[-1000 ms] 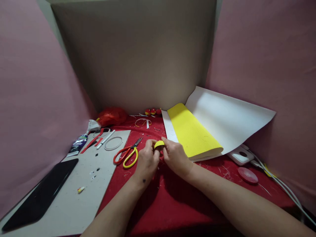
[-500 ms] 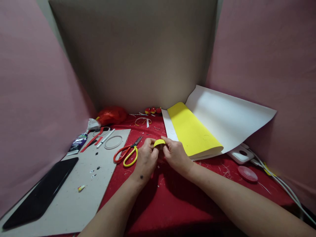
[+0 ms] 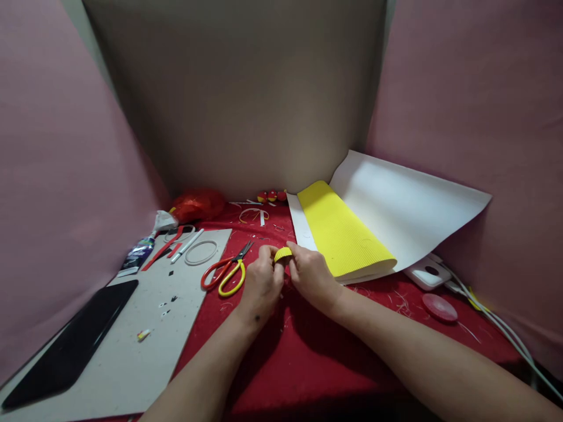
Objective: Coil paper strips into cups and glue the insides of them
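A curved strip of yellow corrugated paper (image 3: 282, 254) is pinched between my two hands above the red cloth. My left hand (image 3: 263, 278) is closed on its left end, and my right hand (image 3: 310, 271) grips the right end with thumb and fingers. The strip bows upward; its underside is hidden by my fingers. Just left of my left hand lie scissors (image 3: 226, 274) with one red and one yellow handle, blades pointing away. A folded sheet of yellow corrugated paper (image 3: 343, 234) rests beyond my right hand.
On the left, a grey board (image 3: 176, 334) carries a black tablet-like slab (image 3: 73, 343), a grey ring (image 3: 201, 252) and small scraps. A tube (image 3: 138, 255) and red bag (image 3: 197, 204) stand behind. White sheet (image 3: 404, 205), white device (image 3: 426, 274) and cables (image 3: 501, 325) are at right.
Both hands stay on the yellow strip, with only a slight shift of the fingers and wrists. The whole view has drifted very slightly; other things lie as before.
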Motion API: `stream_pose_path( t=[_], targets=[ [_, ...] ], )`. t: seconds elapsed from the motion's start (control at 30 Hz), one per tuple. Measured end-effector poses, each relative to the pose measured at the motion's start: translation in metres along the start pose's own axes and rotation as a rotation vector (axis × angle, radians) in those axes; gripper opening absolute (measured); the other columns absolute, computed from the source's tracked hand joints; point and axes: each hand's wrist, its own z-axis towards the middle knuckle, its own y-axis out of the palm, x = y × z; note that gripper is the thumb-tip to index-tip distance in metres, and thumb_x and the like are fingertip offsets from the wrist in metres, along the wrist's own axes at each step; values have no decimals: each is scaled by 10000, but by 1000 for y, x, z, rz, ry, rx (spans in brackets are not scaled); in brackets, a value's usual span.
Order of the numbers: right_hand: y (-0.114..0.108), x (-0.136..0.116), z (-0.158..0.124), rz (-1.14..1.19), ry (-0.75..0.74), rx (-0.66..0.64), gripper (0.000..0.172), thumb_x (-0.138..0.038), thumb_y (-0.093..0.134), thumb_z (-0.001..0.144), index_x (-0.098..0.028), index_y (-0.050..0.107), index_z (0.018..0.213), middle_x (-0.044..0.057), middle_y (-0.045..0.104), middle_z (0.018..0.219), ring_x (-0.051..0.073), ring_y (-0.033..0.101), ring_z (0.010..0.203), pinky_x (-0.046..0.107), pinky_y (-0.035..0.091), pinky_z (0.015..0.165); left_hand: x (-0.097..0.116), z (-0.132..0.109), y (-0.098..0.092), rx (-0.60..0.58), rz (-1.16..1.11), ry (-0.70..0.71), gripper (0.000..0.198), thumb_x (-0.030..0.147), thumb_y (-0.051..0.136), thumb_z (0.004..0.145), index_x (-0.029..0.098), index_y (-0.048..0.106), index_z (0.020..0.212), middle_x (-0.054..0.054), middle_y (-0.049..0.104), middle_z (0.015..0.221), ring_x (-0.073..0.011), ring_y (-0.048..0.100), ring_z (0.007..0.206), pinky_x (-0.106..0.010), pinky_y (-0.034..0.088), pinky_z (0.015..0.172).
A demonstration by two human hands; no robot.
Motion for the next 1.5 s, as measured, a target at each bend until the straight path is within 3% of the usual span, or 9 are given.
stream_pose_path(
  t=[0.57, 0.73, 0.97, 1.13, 1.33, 1.5],
  targets=[
    [-2, -1, 0, 26, 20, -6, 340, -53, 405, 767, -82, 614, 1034, 129, 688, 846, 204, 633, 732, 274, 448, 666, 0, -2, 1, 10, 82, 42, 125, 180, 460, 756, 194, 503, 873, -19, 618, 676, -190, 600, 623, -269, 406, 581],
    [-1, 0, -1, 31, 4, 55, 338, -70, 410, 772, -118, 604, 1044, 103, 692, 859, 190, 632, 735, 268, 458, 682, 0, -2, 0, 14, 82, 41, 108, 186, 423, 782, 197, 496, 861, -21, 623, 697, -174, 602, 618, -256, 419, 578],
    [-1, 0, 0, -49, -11, 10, 340, -54, 408, 773, -62, 592, 1058, 141, 682, 856, 212, 636, 755, 279, 451, 681, 0, -3, 3, 7, 149, 51, 178, 153, 418, 769, 179, 486, 931, -49, 633, 702, -214, 621, 648, -282, 411, 585],
    [-1, 0, 1, -3, 28, -8, 296, -83, 404, 803, -112, 618, 1007, 102, 695, 815, 186, 633, 697, 250, 440, 648, 0, -2, 2, -1, 166, 46, 158, 146, 405, 777, 181, 480, 911, -50, 649, 716, -202, 629, 651, -272, 428, 584],
    [1, 1, 1, -39, -10, 9, 374, -75, 399, 790, -50, 561, 1126, 147, 686, 874, 210, 634, 751, 275, 440, 673, -1, -3, 3, -3, 230, 71, 175, 146, 389, 787, 178, 470, 939, -59, 638, 707, -225, 630, 655, -290, 418, 588],
    [0, 0, 1, -33, 5, -17, 347, -74, 392, 788, -82, 585, 1076, 121, 691, 834, 197, 633, 717, 266, 447, 656, -3, -2, 4, -2, 251, 84, 174, 146, 385, 792, 184, 456, 947, -44, 630, 679, -214, 628, 622, -276, 417, 560]
  ],
)
